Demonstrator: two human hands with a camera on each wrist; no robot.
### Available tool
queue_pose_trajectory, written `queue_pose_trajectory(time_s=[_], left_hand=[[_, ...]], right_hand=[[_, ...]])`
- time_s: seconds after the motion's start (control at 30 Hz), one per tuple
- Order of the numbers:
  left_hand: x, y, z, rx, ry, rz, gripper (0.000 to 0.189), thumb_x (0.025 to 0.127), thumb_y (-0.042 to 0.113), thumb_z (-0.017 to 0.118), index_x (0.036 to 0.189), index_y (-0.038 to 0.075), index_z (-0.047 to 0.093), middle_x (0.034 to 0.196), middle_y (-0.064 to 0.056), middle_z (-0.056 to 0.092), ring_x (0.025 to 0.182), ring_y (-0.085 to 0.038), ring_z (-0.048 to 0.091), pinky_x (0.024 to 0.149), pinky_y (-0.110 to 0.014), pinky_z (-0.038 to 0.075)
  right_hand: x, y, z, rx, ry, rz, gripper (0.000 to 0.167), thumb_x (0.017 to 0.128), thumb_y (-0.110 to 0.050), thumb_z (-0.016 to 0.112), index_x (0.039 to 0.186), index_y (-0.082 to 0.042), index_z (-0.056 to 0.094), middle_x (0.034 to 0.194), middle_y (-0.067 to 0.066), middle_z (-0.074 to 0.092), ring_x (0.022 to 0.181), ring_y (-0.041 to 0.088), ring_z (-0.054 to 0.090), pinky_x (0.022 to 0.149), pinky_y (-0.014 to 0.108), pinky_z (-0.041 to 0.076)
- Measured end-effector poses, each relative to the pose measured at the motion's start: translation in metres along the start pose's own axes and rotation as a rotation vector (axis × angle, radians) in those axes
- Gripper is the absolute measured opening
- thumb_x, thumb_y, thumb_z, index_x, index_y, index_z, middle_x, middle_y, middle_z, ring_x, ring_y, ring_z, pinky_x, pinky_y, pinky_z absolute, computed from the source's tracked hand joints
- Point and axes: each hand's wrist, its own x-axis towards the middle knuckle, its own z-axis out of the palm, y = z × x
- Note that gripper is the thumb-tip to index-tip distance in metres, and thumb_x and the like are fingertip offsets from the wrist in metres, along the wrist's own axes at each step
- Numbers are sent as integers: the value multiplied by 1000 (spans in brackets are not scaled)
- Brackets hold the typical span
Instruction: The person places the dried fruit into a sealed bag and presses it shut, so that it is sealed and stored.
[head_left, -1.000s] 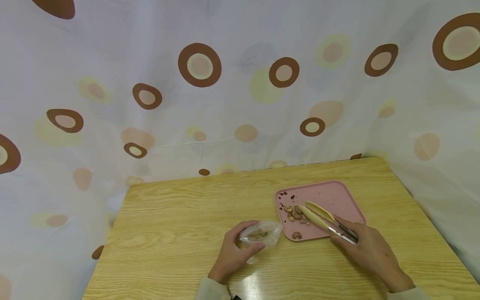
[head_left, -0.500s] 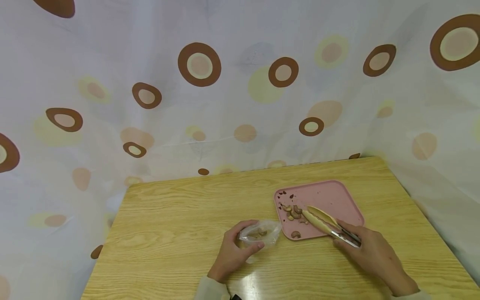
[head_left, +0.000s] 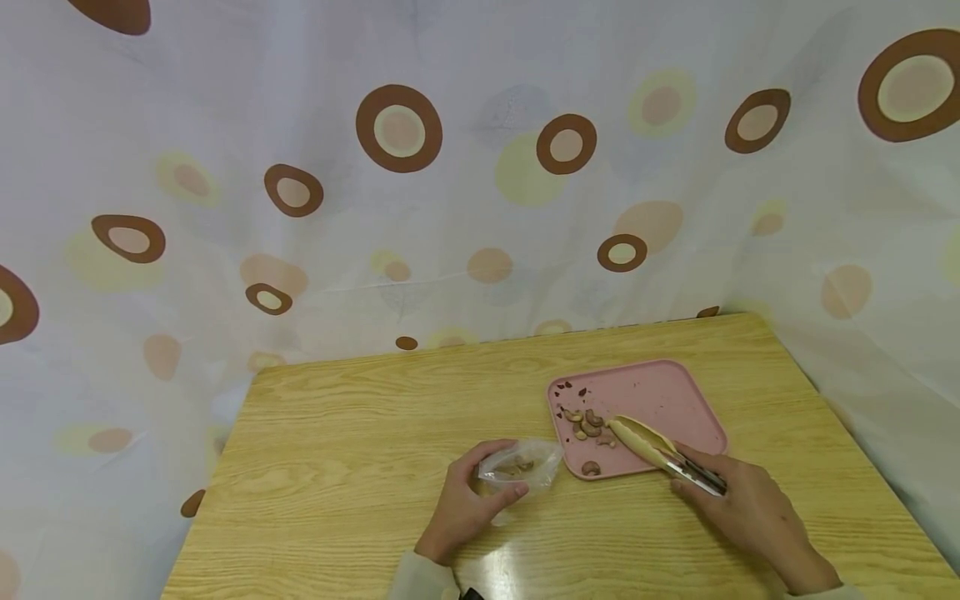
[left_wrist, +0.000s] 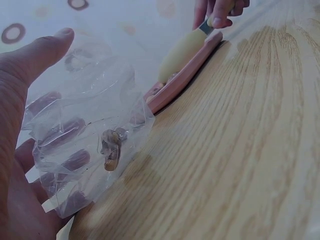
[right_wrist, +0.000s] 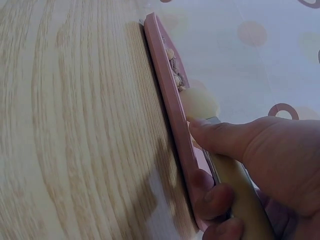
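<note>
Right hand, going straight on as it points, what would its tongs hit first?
Probably the nuts on the pink tray, just ahead of the tongs; their height above it is hard to judge.

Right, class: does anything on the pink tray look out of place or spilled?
Mildly untidy: dark flakes litter the far left corner of the pink tray, and one cashew sits in the near left corner, apart from the clustered cashews.

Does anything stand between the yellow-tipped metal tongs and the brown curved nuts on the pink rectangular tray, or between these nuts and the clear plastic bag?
Nothing visible stands between the tongs and the nuts just ahead of them. Between those nuts and the bag stands only the raised left rim of the tray.
</note>
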Motion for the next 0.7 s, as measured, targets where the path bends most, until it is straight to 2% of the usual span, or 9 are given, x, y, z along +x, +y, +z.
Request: queue_pose_trajectory(time_s=[0.27, 0.5, 0.7], left_hand=[[-1, 1, 0, -5, 4, -17, 51, 92, 23, 89, 141, 30, 72, 142, -1, 73, 121, -21, 70, 104, -31, 54], [-1, 1, 1, -23, 4, -44, 51, 92, 23, 89, 140, 31, 72, 143, 0, 72, 122, -22, 69, 104, -31, 54], [0, -1, 0, -34, -12, -6, 52, 94, 19, 87, 143, 25, 71, 143, -6, 72, 122, -25, 69, 103, -30, 56]], right_hand=[[-2, -1, -2, 16, 13, -8, 59, 97, -34, 85, 149, -12, 68, 111, 20, 80, 69, 10, 50, 58, 25, 41], [0, -1, -4, 7, 19, -13, 59, 97, -33, 85, 149, -11, 68, 111, 22, 79, 70, 13, 50, 59, 25, 40], [2, -2, -6, 8, 27, -5, 60, 96, -32, 86, 149, -13, 68, 111, 25, 79, 70, 15, 50, 59, 26, 39]])
